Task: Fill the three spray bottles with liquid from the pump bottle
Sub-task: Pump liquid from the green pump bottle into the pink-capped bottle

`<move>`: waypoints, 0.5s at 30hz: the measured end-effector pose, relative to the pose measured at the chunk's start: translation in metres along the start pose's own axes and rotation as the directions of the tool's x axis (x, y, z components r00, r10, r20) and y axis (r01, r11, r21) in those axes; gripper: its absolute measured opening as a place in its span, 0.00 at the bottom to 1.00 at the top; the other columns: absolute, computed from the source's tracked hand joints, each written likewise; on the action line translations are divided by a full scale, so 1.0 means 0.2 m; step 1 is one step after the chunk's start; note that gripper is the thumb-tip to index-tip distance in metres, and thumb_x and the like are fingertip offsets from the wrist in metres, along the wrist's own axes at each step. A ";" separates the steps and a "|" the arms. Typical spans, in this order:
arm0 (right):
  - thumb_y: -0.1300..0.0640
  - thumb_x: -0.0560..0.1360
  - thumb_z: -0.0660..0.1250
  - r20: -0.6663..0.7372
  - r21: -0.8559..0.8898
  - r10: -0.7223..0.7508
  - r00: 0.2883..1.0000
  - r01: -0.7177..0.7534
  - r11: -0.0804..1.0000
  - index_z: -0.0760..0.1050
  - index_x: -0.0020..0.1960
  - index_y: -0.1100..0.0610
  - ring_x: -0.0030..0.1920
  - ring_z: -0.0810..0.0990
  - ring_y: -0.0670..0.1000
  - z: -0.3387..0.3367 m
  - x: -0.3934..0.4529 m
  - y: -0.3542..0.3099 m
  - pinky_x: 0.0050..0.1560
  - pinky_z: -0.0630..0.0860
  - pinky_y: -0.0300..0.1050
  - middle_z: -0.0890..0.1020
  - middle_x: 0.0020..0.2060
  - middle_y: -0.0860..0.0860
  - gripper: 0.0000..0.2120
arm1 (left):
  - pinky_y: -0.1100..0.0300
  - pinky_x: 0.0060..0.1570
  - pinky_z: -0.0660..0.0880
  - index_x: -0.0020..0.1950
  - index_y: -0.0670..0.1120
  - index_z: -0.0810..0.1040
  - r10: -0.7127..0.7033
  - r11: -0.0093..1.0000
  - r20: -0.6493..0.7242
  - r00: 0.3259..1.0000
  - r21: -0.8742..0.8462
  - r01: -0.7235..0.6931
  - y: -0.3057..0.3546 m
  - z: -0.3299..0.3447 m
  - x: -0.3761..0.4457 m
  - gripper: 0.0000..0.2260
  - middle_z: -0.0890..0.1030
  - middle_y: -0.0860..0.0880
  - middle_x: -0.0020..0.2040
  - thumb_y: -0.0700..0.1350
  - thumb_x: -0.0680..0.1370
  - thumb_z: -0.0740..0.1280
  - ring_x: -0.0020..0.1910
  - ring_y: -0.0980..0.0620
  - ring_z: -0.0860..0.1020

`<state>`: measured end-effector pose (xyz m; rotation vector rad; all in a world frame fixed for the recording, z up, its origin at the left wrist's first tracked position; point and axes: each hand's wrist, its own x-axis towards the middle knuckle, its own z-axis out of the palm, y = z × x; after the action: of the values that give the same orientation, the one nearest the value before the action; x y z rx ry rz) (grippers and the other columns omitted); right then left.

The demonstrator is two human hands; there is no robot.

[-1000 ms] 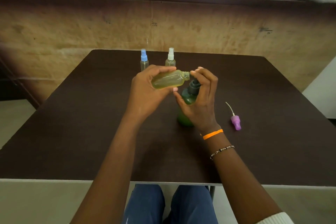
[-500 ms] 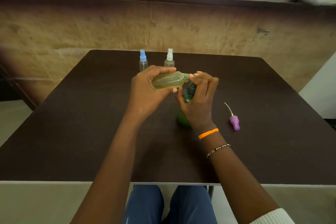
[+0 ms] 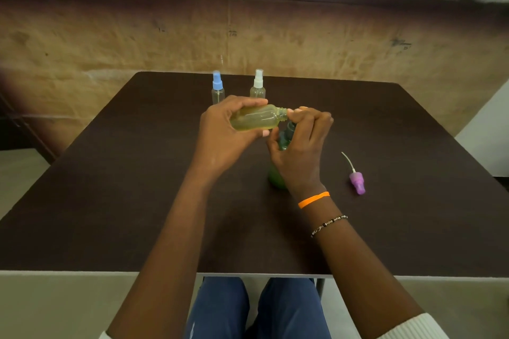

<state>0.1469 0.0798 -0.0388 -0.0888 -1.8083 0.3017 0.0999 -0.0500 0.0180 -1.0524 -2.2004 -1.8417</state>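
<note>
My left hand [image 3: 223,135] grips an uncapped spray bottle [image 3: 257,117] holding yellowish liquid, laid on its side with its open neck pointing right. My right hand [image 3: 298,146] curls over the pump head of the green pump bottle [image 3: 278,173], which stands on the table just below the neck; the hand hides most of the pump. Two capped spray bottles stand at the far edge: one with a blue cap [image 3: 217,87], one with a white cap [image 3: 258,85]. The purple spray cap [image 3: 356,180] with its dip tube lies on the table to the right.
The dark brown table [image 3: 110,187] spreads wide around the bottles. A worn tan wall runs behind it. My knees in blue trousers show under the near edge.
My right hand has closed lower over the pump head, pushing it down. The tilted bottle in my left hand has stayed at the nozzle.
</note>
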 end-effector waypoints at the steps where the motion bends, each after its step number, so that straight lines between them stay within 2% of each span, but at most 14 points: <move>1: 0.68 0.66 0.72 0.000 -0.001 -0.008 1.000 0.008 1.000 0.65 0.55 0.58 0.54 0.69 0.55 0.00 0.00 0.00 0.59 0.63 0.33 0.65 0.52 0.54 0.23 | 0.63 0.55 0.76 0.54 0.51 0.81 -0.003 1.000 0.001 1.000 -0.005 0.003 0.00 0.00 0.00 0.22 0.81 0.57 0.49 0.35 0.64 0.77 0.51 0.60 0.80; 3: 0.68 0.67 0.71 0.008 0.010 -0.032 0.999 0.032 0.999 0.65 0.58 0.60 0.57 0.69 0.56 -0.01 -0.01 0.00 0.64 0.62 0.33 0.64 0.54 0.55 0.23 | 0.61 0.56 0.76 0.54 0.52 0.80 0.000 1.000 -0.006 1.000 -0.011 0.000 0.00 0.00 0.00 0.22 0.81 0.56 0.50 0.35 0.64 0.77 0.52 0.59 0.80; 8: 0.69 0.68 0.71 0.056 0.017 -0.090 0.994 0.089 0.996 0.64 0.62 0.61 0.62 0.68 0.58 0.01 0.01 0.00 0.68 0.67 0.45 0.64 0.58 0.55 0.27 | 0.63 0.55 0.76 0.55 0.50 0.81 -0.014 0.999 -0.028 1.000 -0.037 0.013 0.01 -0.01 0.02 0.22 0.81 0.57 0.49 0.35 0.64 0.77 0.51 0.60 0.79; 10: 0.70 0.68 0.71 0.031 0.007 -0.077 0.997 0.077 0.997 0.64 0.61 0.61 0.61 0.68 0.58 0.01 0.01 0.00 0.67 0.66 0.43 0.64 0.57 0.55 0.26 | 0.64 0.54 0.75 0.55 0.49 0.81 -0.007 0.999 -0.017 1.000 -0.032 0.006 0.01 -0.01 0.02 0.22 0.81 0.56 0.49 0.35 0.64 0.77 0.51 0.60 0.79; 13: 0.70 0.66 0.70 -0.009 -0.035 -0.040 0.999 0.040 0.999 0.65 0.56 0.60 0.56 0.68 0.57 0.01 0.02 -0.01 0.64 0.59 0.33 0.65 0.53 0.54 0.23 | 0.65 0.54 0.75 0.55 0.49 0.81 -0.002 1.000 -0.003 1.000 -0.014 0.002 0.01 -0.01 0.01 0.22 0.81 0.55 0.50 0.35 0.64 0.77 0.52 0.60 0.79; 15: 0.71 0.65 0.70 -0.008 -0.047 -0.023 1.000 0.022 0.999 0.65 0.55 0.59 0.54 0.68 0.56 0.01 0.02 -0.01 0.63 0.57 0.30 0.65 0.52 0.54 0.23 | 0.64 0.55 0.76 0.55 0.49 0.81 -0.006 1.000 -0.001 1.000 -0.019 0.006 0.00 -0.01 0.01 0.22 0.81 0.55 0.50 0.35 0.64 0.77 0.52 0.59 0.80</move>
<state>0.1439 0.0781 -0.0355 -0.1021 -1.8071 0.2430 0.0984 -0.0507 0.0197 -1.0490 -2.1914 -1.8693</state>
